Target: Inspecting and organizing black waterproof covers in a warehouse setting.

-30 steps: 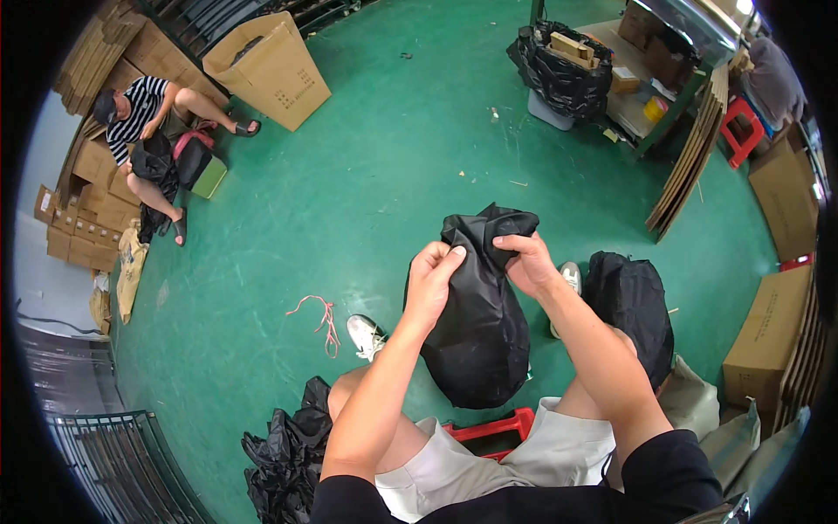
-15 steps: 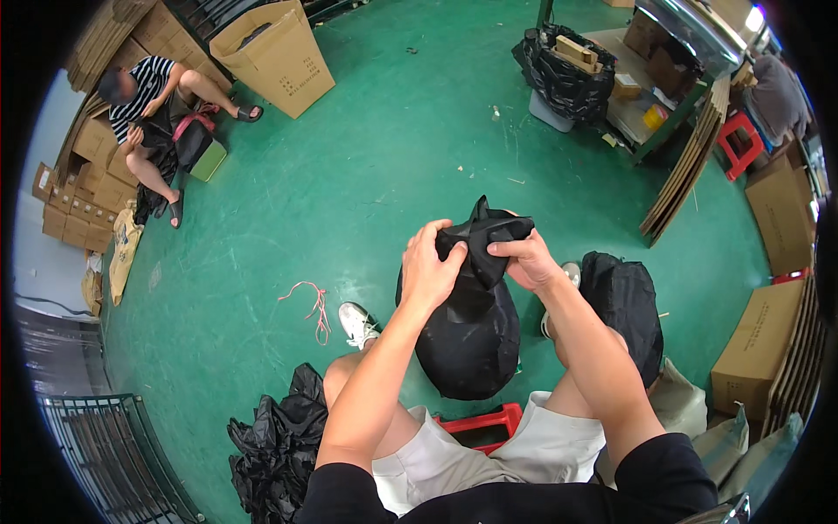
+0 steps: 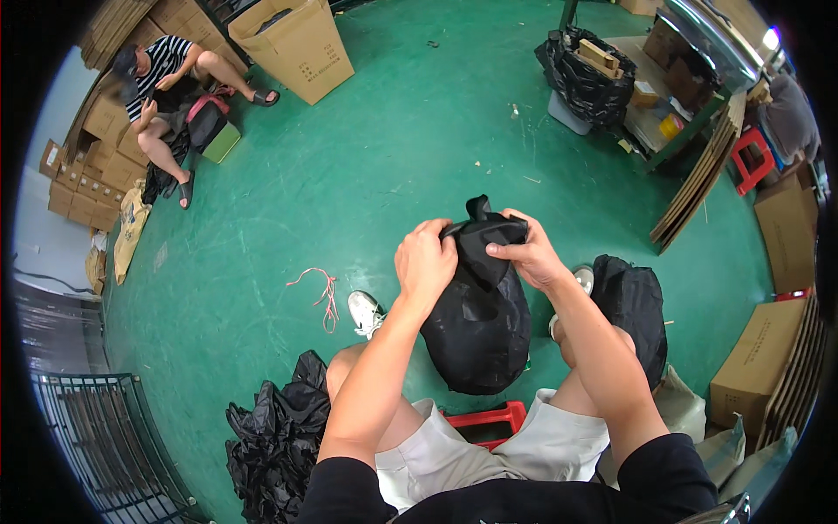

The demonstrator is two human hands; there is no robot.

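Note:
A folded piece of black fabric [image 3: 483,249] is between my two hands, its loose tip standing up at the far end. My left hand [image 3: 424,264] grips its left side, with the fingertips partly hidden behind it. On the right side, my right hand [image 3: 529,253] pinches the fabric, thumb in front and fingers behind. Directly below, between my feet, stands a large, full black bag [image 3: 480,345]; its upper part is covered by the fabric, and I cannot tell whether the two are joined.
Crumpled black plastic [image 3: 275,445] lies by my left leg, and another full black bag [image 3: 630,310] stands by my right foot. Pink string [image 3: 328,301] is on the floor. A seated person [image 3: 166,83] works at the far left. Flattened cardboard [image 3: 701,179] leans at the right.
My left thumb has shifted in towards the fabric's edge, and the fabric looks more folded over, its tip narrower. The whole view has turned slightly. Both hands keep their hold.

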